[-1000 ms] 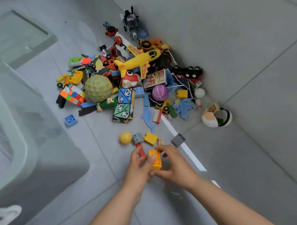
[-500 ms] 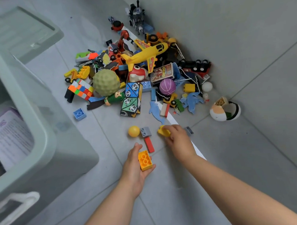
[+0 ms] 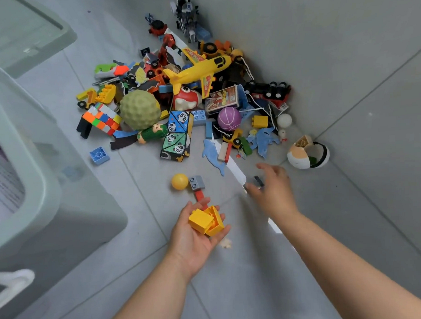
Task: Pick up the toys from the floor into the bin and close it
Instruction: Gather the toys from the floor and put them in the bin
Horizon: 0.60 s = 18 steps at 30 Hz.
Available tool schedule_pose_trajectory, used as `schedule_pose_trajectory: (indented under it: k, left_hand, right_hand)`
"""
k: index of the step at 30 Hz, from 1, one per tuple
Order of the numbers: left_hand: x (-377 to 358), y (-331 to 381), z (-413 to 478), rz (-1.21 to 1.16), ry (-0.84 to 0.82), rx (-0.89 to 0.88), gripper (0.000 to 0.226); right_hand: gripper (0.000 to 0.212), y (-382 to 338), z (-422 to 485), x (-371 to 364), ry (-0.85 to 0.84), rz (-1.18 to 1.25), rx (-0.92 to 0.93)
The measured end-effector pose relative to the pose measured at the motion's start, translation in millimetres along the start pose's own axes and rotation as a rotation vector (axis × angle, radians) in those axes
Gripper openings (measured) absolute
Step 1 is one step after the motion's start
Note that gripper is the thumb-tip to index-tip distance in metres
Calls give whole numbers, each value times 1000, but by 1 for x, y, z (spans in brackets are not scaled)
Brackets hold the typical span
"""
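Observation:
My left hand (image 3: pixel 196 234) lies palm up over the floor and cradles two yellow bricks (image 3: pixel 206 221). Fingers spread, my right hand (image 3: pixel 272 188) hovers over a small dark grey brick (image 3: pixel 258 180) on the floor and holds nothing. Just beyond my left hand lie a red brick (image 3: pixel 199 196), a grey brick (image 3: pixel 196 182) and a yellow ball (image 3: pixel 179 181). A heap of toys fills the corner beyond, with a yellow plane (image 3: pixel 198 71) and a green bumpy ball (image 3: pixel 139 109). The pale green bin (image 3: pixel 36 181) stands open at the left.
The bin's lid (image 3: pixel 25 34) lies on the floor at the far left. A wall (image 3: pixel 319 34) rises at the right behind the toys. A blue brick (image 3: pixel 99 155) lies alone near the bin. A broken white ball toy (image 3: pixel 307 152) sits by the wall.
My right hand put a second yellow brick into my left palm, then moved right, over the dark grey brick. My left hand has turned more palm up.

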<state>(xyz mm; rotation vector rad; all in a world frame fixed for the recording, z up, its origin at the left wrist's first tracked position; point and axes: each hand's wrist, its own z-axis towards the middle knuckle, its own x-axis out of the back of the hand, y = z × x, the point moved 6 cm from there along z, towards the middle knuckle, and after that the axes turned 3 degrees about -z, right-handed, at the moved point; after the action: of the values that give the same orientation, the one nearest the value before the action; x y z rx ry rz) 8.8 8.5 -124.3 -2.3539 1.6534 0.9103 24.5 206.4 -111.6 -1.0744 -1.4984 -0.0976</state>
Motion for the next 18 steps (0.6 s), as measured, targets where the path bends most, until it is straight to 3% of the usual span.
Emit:
schedule_pose_trajectory:
  k: [3,7,10,11,15,18]
  left_hand:
    - [3,0,0,-34,25,-6,37]
    - [10,2,2,-43,48,-30,37]
    - [9,-4,-2,-52,-30,23,42]
    - [8,-7,-3,-48,-45,35,40]
    - [19,-12,-2,-41,39,23,22]
    - [26,-7,-4,-36,74,7,18]
  right_hand:
    - [46,11,7,-21,-98,-145,69]
    - [52,-7,-18,-12,-60,137,122]
    - [57,-46,-62,-14,-189,260,301]
    - [56,-54,-76,-17,-204,213,369]
    - [61,-24,-127,-11,23,9,520]
    - [59,6,-186,-46,-181,-312,769]
